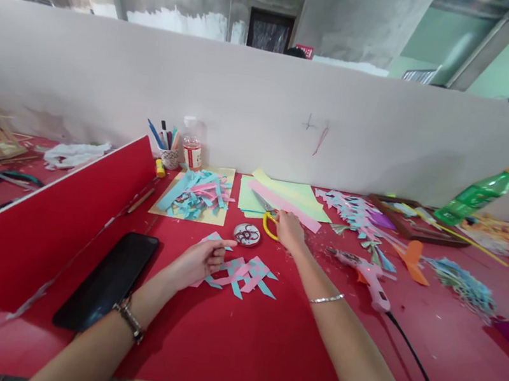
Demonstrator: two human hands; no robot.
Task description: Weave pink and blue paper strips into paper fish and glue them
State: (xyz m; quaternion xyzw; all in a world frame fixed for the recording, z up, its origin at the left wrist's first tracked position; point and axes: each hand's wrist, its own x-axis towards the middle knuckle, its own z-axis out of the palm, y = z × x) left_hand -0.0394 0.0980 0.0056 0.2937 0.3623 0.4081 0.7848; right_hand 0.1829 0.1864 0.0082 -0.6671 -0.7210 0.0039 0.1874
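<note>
My right hand (290, 231) is closed on the yellow handles of a pair of scissors (270, 224). The metal blades point away to the left, over the edge of the pale paper sheets (304, 197) and near a long pink paper strip (288, 207). My left hand (204, 262) hovers over or rests on folded pink and blue paper strips (246, 274); its fingers are curled, the index reaching right. What it pinches, if anything, is hidden. Between the hands lies a round patterned tin (246, 234).
A pile of cut strips (198, 194) lies on yellow paper at back left. A black phone (107, 280) lies beside a raised red board (51, 223). To the right are a pink glue gun (366, 276) with its cord, paper garlands (352, 212) and a tilted green bottle (478, 197).
</note>
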